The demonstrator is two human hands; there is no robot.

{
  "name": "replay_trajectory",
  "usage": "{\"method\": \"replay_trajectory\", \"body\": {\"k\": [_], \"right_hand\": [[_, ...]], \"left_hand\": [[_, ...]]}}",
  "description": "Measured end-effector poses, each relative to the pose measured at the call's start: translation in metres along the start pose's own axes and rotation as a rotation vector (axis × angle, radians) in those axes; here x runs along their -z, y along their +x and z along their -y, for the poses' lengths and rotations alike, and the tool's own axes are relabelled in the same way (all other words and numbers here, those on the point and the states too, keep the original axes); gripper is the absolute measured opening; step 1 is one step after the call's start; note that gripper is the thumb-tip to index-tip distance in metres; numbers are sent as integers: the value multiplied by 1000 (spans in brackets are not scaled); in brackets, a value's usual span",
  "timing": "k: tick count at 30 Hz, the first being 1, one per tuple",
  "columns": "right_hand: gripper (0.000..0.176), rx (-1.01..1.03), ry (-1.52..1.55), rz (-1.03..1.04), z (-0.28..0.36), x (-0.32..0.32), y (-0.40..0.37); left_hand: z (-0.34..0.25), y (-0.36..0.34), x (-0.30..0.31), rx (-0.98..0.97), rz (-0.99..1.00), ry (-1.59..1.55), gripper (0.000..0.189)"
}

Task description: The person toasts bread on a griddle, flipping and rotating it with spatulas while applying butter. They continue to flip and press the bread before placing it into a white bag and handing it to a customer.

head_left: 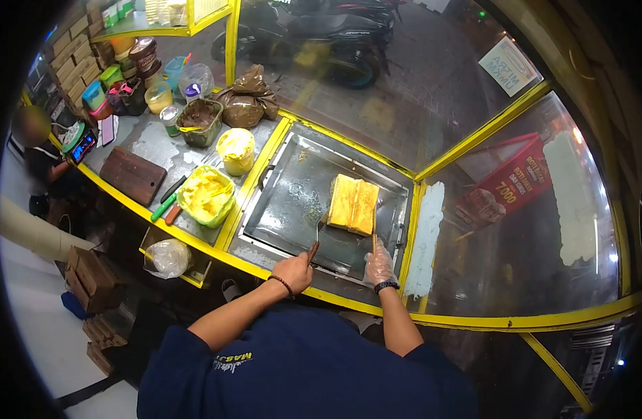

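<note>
Two thick golden slabs of bread (pixel 353 204) lie side by side on the flat griddle (pixel 286 209). My left hand (pixel 293 273), bare with a bracelet at the wrist, is closed round the wooden handle of a metal spatula (pixel 317 239). The spatula's blade meets the lower left corner of the bread. In a clear plastic glove, my right hand (pixel 381 267) grips a thin-handled tool (pixel 374 242) at the bread's lower right side. The far end of that tool is hidden by the bread.
Left of the griddle stand a tub of yellow spread (pixel 206 197), another yellow tub (pixel 236 150), knives (pixel 169 202) and a wooden cutting board (pixel 132 174). A brown bag (pixel 250 98) sits behind. Yellow-framed glass (pixel 489 133) encloses the far and right sides. Another person (pixel 45 164) is at far left.
</note>
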State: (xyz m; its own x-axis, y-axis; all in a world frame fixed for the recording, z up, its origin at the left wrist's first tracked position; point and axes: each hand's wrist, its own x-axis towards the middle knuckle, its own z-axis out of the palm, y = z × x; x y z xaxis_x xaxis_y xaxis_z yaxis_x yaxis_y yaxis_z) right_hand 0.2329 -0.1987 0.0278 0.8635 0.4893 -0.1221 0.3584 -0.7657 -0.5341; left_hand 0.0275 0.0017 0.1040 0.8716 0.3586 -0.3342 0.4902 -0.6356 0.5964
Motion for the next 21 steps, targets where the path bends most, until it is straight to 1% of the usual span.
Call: {"method": "replay_trajectory", "body": {"k": [3,4,8,11,12,14,15,18,21], "right_hand": [[58,72,12,-21,10,-12,-20],[58,54,7,4,26,-8,-28],[57,123,67,-19,30,-30,-43],[57,35,101,48,42,-30,-49],[46,111,123,-79,45,-34,-51],[46,88,148,-52,45,-31,-50],[46,78,162,-41,48,-28,-49],[40,147,68,-108,42,-33,-42],[20,-59,491,32,47,-30,-45]], "left_hand": [[0,-7,1,36,-8,4,29],[1,-8,2,38,-7,22,30],[0,-21,12,21,7,91,30],[0,-29,9,15,-20,85,30],[-1,-29,9,41,1,89,31],[-6,-24,9,90,40,103,33],[-8,-23,7,85,31,89,33],[-10,-21,3,77,18,59,33],[-7,-24,2,83,10,57,33]]}}
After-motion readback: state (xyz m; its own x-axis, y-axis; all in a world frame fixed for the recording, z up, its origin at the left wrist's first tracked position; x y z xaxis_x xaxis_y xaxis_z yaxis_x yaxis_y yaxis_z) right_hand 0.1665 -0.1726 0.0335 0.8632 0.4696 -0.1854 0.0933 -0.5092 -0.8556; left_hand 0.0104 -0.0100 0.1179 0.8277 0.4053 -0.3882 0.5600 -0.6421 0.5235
